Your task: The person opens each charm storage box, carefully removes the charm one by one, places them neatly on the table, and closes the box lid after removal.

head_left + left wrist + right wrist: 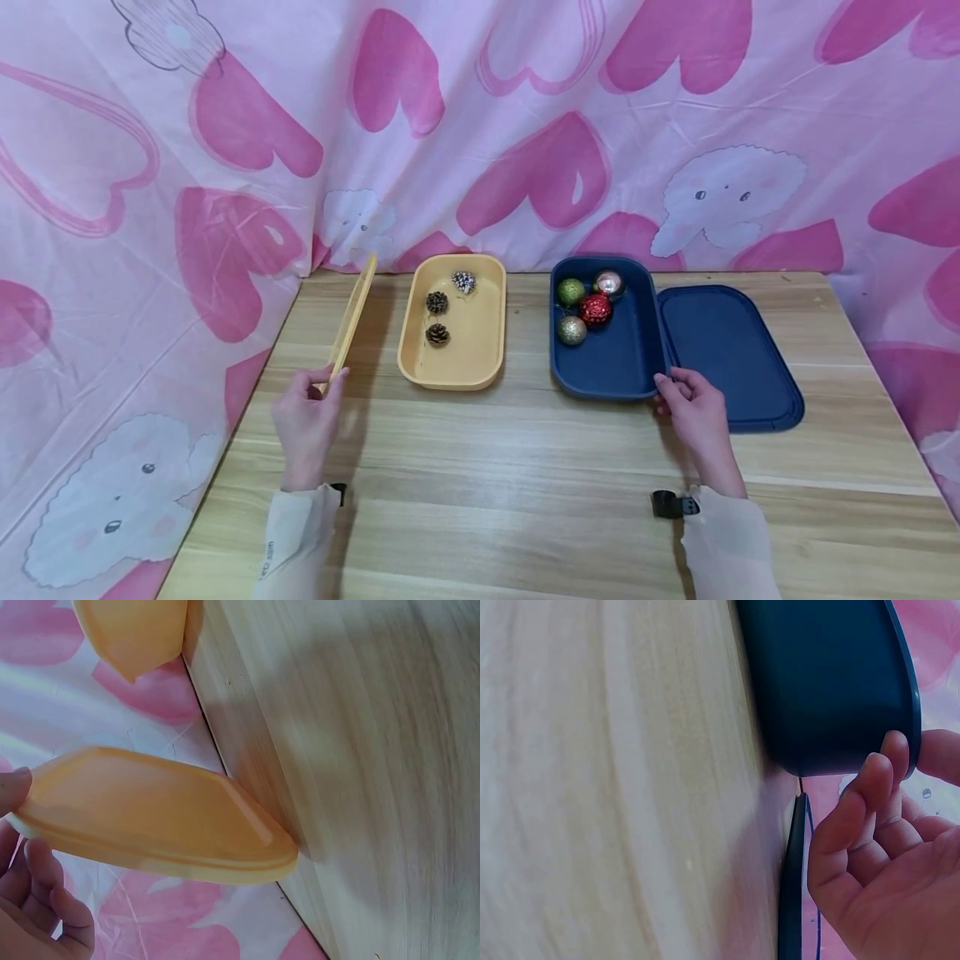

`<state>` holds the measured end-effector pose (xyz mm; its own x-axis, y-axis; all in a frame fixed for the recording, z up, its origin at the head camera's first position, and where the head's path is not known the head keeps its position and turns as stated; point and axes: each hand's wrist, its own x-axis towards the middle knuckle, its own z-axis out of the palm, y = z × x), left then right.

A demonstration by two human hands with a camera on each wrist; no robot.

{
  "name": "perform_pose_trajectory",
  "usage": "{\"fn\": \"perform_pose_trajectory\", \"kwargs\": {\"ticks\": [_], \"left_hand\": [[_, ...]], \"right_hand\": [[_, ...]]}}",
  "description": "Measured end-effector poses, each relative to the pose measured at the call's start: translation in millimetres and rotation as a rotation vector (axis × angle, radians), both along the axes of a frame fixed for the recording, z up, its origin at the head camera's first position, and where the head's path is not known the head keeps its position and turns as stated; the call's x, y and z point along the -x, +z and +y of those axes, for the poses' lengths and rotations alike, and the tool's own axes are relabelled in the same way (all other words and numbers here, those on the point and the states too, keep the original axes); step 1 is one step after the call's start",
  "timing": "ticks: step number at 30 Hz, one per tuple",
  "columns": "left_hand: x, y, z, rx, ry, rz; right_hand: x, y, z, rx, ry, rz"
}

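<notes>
While pink heart cloth (150, 250) walls the wooden table (525, 467), my left hand (306, 425) pinches the yellow lid (352, 321) at its left edge; my right hand (693, 408) grips the blue box (611, 358).

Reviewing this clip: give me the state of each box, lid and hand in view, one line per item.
yellow box: open, three pine cones inside.
yellow lid: off, tilted up on edge, held by left hand.
blue box: open, four baubles inside.
blue lid: off, flat on table, beside blue box.
right hand: fingers on blue box's near corner.
</notes>
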<state>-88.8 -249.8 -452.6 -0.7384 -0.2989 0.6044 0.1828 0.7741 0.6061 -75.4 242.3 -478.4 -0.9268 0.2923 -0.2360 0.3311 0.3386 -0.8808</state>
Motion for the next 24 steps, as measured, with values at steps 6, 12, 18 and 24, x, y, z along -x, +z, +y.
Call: {"fn": "perform_pose_trajectory", "kwargs": {"ticks": [6,12,18,24], "left_hand": [[1.6,-2.3,2.5,0.015,-0.031,-0.022],[3.6,-3.1,5.0,0.040,-0.007,-0.069],[5.5,-8.0,7.6,0.074,-0.032,-0.144],[8.8,-12.5,12.2,0.050,-0.030,-0.243]], "right_hand": [[0.2,0.1,0,0.003,-0.002,-0.003],[0.1,1.2,0,-0.001,-0.003,-0.011],[0.0,1.6,0,0.000,-0.001,-0.014],[0.2,1.0,0,0.007,-0.004,-0.021]]}}
